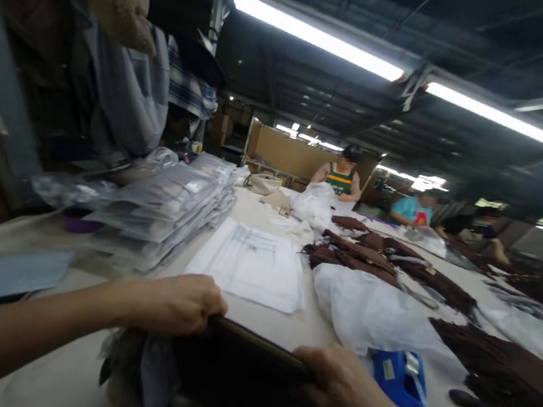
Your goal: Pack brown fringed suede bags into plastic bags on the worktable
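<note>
Both hands clamp a dark, flat, stiff-looking leather piece (pixel 238 367) at six o'clock: left hand (pixel 177 301) curled over its upper edge, right hand (pixel 332 380) gripping the right rim. It probably flexes little; the edges suit holding. Blue tape dispenser (pixel 402 383) lies at four o'clock, white paper sheets (pixel 253 265) at twelve.

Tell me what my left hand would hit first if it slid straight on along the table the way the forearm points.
Probably the white plastic bag: the left hand, gripping the dark item, points right across the table. Depth is unclear.

Dim workshop: 2 fluorescent tubes (pixel 320 36) overhead, long pale table (pixel 294 328), cardboard partition (pixel 283 152) behind.
</note>
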Demonstrator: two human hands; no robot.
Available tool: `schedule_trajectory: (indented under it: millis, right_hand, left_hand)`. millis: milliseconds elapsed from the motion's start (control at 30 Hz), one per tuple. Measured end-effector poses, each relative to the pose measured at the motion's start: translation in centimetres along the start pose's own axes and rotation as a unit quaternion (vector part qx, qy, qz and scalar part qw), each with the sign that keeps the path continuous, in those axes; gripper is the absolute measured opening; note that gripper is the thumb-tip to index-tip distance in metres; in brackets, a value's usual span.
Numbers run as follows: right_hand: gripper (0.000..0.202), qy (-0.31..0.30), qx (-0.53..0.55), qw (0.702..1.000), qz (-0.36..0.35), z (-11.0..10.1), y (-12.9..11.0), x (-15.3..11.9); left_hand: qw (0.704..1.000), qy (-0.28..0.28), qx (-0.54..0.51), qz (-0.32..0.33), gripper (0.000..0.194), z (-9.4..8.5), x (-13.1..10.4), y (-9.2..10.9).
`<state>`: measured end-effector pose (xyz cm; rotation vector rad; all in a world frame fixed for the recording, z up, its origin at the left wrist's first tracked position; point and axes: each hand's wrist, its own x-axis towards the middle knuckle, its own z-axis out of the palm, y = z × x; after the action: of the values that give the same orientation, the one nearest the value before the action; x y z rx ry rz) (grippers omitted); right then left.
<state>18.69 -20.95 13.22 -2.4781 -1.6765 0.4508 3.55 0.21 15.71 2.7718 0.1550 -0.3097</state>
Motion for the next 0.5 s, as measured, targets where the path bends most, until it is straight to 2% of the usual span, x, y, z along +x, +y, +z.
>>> schedule_trajectory:
  millis: [33,100,300,500]
  right_hand:
    - [0.010,-0.049,0.032,0.998,0.023,-0.6,0.0,0.4]
    - [0.012,-0.089,0.070,0.993,0.044,-1.2,0.2,1.0]
    - [0.011,-0.156,0.156,0.973,0.068,-1.3,1.9,1.5]
    - [0.015,-0.205,0.207,0.955,0.060,-2.9,3.2,1.9]
  left_hand:
    - [0.999,-0.027,-0.036,0.004,0.008,-0.2,0.2,-0.3]
    - [0.996,-0.055,-0.065,0.009,0.003,-0.1,0.7,-1.0]
    - [0.989,-0.006,0.149,-0.003,0.015,1.3,0.6,-2.2]
    - [0.994,-0.017,0.109,-0.014,0.023,0.8,0.0,-2.5]
